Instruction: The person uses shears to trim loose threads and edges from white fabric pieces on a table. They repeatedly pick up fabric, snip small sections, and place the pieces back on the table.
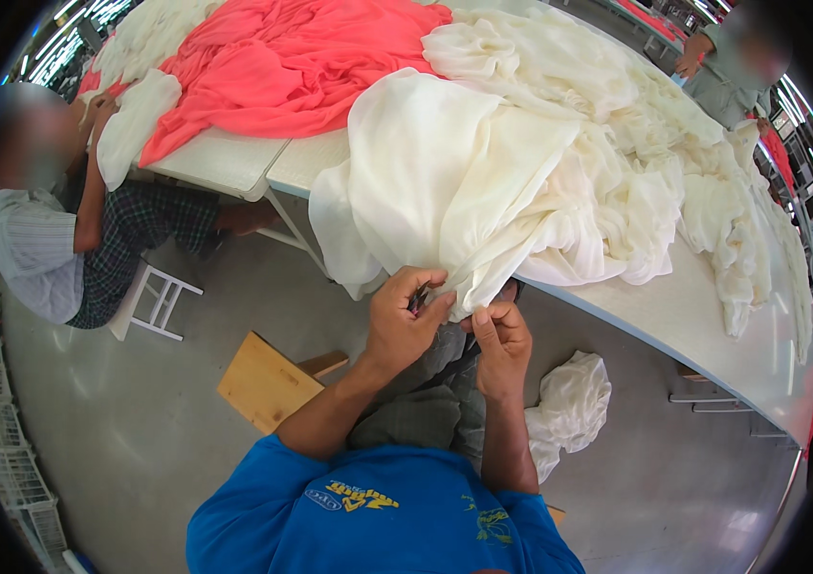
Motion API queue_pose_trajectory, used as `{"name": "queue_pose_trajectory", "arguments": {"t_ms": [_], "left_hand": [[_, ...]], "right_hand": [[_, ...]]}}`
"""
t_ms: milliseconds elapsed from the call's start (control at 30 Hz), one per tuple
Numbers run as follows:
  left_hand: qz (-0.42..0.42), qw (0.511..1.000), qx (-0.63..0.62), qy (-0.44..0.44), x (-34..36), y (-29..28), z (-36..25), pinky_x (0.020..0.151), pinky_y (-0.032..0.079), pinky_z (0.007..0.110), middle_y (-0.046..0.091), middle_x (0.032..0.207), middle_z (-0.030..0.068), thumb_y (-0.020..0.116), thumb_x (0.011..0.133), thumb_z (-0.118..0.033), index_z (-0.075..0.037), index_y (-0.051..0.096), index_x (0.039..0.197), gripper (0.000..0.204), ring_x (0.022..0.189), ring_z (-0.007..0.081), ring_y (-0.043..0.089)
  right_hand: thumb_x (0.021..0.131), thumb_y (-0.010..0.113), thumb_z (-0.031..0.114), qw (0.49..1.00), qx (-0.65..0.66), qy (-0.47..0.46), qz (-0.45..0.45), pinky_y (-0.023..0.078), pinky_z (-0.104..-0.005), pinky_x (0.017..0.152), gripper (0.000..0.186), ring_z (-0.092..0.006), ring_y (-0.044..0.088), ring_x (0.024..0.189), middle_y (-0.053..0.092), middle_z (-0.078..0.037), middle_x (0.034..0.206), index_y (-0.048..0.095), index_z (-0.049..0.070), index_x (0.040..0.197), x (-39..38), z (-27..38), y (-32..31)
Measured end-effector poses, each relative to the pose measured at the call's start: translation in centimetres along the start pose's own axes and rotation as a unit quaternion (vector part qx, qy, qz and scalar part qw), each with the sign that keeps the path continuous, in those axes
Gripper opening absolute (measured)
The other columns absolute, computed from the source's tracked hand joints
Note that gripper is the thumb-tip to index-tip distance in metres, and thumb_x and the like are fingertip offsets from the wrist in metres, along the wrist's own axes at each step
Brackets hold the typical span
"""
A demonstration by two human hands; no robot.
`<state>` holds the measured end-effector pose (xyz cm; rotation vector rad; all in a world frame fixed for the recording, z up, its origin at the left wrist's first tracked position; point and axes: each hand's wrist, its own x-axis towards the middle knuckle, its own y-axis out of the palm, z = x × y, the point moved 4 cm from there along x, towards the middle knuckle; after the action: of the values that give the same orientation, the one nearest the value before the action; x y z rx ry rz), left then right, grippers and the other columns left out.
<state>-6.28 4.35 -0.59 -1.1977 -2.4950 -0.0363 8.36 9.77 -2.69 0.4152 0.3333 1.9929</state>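
A large piece of thin cream fabric (pixel 435 163) drapes off the table's near edge toward my lap. My left hand (pixel 401 323) is closed, with its thumb and fingers pinching the fabric's lower edge. A small dark object with a pinkish bit shows inside the curl of that hand, mostly hidden, so its kind is unclear. Close beside it, my right hand (pixel 502 350) pinches the same edge between thumb and forefinger. The gathered cloth between both hands comes down to a narrow tip.
Coral-red fabric (pixel 282 72) and more cream fabric (pixel 617 115) cover the white tables (pixel 560 297). A seated person (pixel 38 230) handles cloth at left; another person (pixel 727 81) stands far right. A wooden stool (pixel 268 383) and bundled cream cloth (pixel 571 407) are beside me.
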Motion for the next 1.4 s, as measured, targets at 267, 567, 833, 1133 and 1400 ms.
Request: {"name": "queue_pose_trajectory", "arguments": {"t_ms": [267, 567, 833, 1133, 1400], "left_hand": [[-0.026, 0.997, -0.073, -0.002, 2.1, -1.2, 0.6, 0.057, 0.039, 0.02, 0.06, 0.076, -0.0024, 0.073, 0.09, -0.008, 0.0, 0.068, 0.096, 0.012, 0.064, 0.0021, 0.045], [-0.078, 0.976, 0.003, 0.205, 12.3, -3.3, -6.6, 0.057, 0.04, 0.022, 0.06, 0.076, 0.0003, 0.071, 0.09, -0.004, 0.0, 0.065, 0.091, 0.007, 0.063, 0.0049, 0.046], [-0.138, 0.922, 0.058, 0.356, 20.0, -2.8, -9.0, 0.06, 0.043, 0.025, 0.058, 0.078, 0.0035, 0.072, 0.089, -0.003, -0.001, 0.065, 0.093, 0.008, 0.064, 0.0098, 0.05], [-0.174, 0.877, 0.059, 0.443, 30.3, 1.2, -15.5, 0.062, 0.051, 0.034, 0.064, 0.084, 0.0076, 0.073, 0.086, -0.01, -0.007, 0.063, 0.093, 0.012, 0.071, 0.0247, 0.064], [-0.045, 0.924, 0.152, 0.349, 31.2, 5.7, -12.4, 0.066, 0.048, 0.032, 0.066, 0.086, 0.0088, 0.073, 0.088, -0.015, -0.001, 0.065, 0.093, 0.017, 0.072, 0.0198, 0.061]], "right_hand": [[0.095, 0.068, 0.005, 0.982, -0.138, -0.123, -0.035, 0.047, -0.0249, 0.083, 0.015, -0.0113, 0.058, 0.092, 0.063, -0.007, 0.106, 0.063, 0.0, 0.107, 0.8, 3.0, -1.6], [0.088, 0.073, 0.012, 0.804, -0.525, -0.276, -0.044, 0.046, -0.0411, 0.097, 0.041, -0.0341, 0.058, 0.111, 0.063, -0.018, 0.122, 0.059, 0.0, 0.125, 7.6, 12.2, -1.9], [0.087, 0.072, 0.026, 0.754, -0.639, -0.137, 0.066, 0.046, -0.0458, 0.097, 0.06, -0.0406, 0.058, 0.114, 0.065, -0.023, 0.118, 0.051, 0.0, 0.137, 15.1, 12.5, -3.1], [0.095, 0.062, 0.021, 0.819, -0.464, -0.276, -0.194, 0.049, -0.0358, 0.073, 0.022, -0.0224, 0.062, 0.077, 0.068, -0.011, 0.087, 0.064, 0.0, 0.103, 26.6, 22.4, -4.8], [0.095, 0.067, 0.019, 0.901, -0.32, -0.259, -0.14, 0.047, -0.0277, 0.077, 0.02, -0.0103, 0.057, 0.083, 0.065, -0.003, 0.092, 0.064, 0.001, 0.104, 26.1, 19.0, -5.7]]}}
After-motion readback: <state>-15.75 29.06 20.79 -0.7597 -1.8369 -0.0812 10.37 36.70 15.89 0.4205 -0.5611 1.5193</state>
